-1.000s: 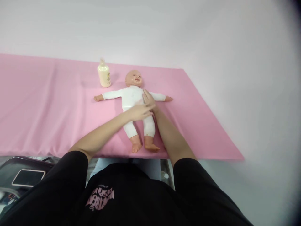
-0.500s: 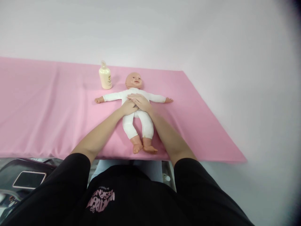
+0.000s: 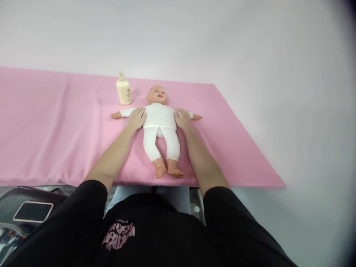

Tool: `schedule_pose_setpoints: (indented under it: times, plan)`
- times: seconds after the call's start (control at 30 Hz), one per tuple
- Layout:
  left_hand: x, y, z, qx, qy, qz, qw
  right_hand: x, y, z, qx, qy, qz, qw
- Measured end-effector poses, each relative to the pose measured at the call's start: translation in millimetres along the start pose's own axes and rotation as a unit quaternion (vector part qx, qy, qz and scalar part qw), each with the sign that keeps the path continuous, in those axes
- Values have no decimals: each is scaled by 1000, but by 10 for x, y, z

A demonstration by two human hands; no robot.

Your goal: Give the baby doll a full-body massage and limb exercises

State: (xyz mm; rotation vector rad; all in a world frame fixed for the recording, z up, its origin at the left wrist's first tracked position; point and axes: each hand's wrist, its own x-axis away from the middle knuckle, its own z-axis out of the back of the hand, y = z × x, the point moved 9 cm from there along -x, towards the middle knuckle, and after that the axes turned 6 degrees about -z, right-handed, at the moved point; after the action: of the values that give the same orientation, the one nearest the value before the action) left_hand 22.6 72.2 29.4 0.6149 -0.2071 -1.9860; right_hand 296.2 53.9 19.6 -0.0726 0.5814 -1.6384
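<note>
Between my fingers: doll [image 3: 158, 118], long axis running toward me, left hand [image 3: 137, 118] and right hand [image 3: 182, 118] flat on its shoulders, fingers loosely together, pinching nothing.

It looks like a baby-care training room: a baby doll [image 3: 158, 122] lies on a bench covered by a pink sheet [image 3: 50, 129], a lotion bottle [image 3: 123, 89] beside it, plain pale walls [image 3: 178, 33].

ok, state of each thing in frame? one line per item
doll: on its back, arms spread
left hand: flat on the doll's arm, open
right hand: flat on the doll's other arm, open
bottle: upright, cap on
pink cloth: spread out
</note>
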Motion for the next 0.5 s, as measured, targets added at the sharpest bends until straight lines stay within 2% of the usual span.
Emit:
schedule_pose_setpoints:
  times: [0.1, 0.2, 0.37, 0.5]
  plan:
    - [77, -135, 171, -56, 20, 43, 997, 23, 252, 145, 44, 43, -45, 997]
    - [164, -313, 357, -64, 73, 94, 991, 35, 457, 250, 39, 66, -104, 992]
    - [310, -603, 581, 25, 189, 176, 966, 29, 692, 336, -22, 92, -161, 983]
    - [385, -793, 669, 98, 241, 244, 934, 48, 931, 358, -100, 129, -230, 959]
